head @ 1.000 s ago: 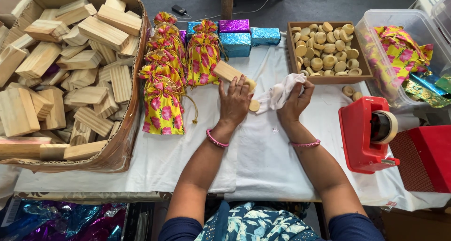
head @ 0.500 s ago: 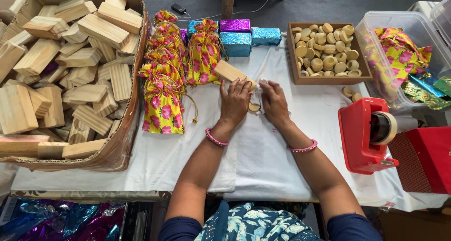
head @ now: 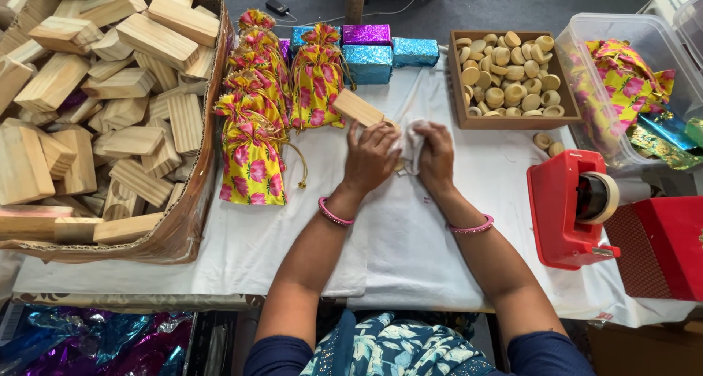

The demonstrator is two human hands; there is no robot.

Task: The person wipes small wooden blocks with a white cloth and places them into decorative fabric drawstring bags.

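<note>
Hands (head: 403, 153) on wooden block (head: 357, 107), perhaps cloth (head: 410, 143).

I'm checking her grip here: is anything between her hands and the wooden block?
Partly. The left hand rests straight on the wooden block. The right hand presses a white cloth between its fingers and the block's near end.

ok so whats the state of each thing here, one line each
left hand: holding a wooden block
right hand: gripping a white cloth
cardboard box: open, heaped with blocks
wooden tray: full of round pieces
tape dispenser: loaded
yellow pouches: tied shut
</note>
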